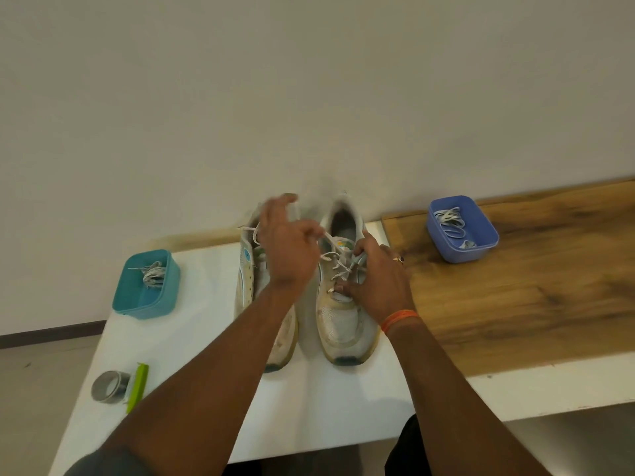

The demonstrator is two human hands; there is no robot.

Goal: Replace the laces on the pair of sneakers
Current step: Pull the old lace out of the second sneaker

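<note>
While the left hand (288, 242) pinches a lace (329, 239) end and draws it up and left, the right hand (376, 276) holds the right sneaker (340, 314) at its eyelets, fingers curled on the upper. Unlacing or relacing, I cannot tell. Next comes feeding that end through an eyelet. The left sneaker (245, 283) sits partly behind the arm; laces fill the teal tub (147, 286) left and blue tub (462, 228) far right on the surface (192, 338).

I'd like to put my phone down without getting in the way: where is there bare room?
The bare wooden board right of the white sneakers, in front of the blue plastic tub. Also the white tabletop between the teal tub and grey tape roll. It is crowded at the sneakers, where both hands work the white lace.
</note>
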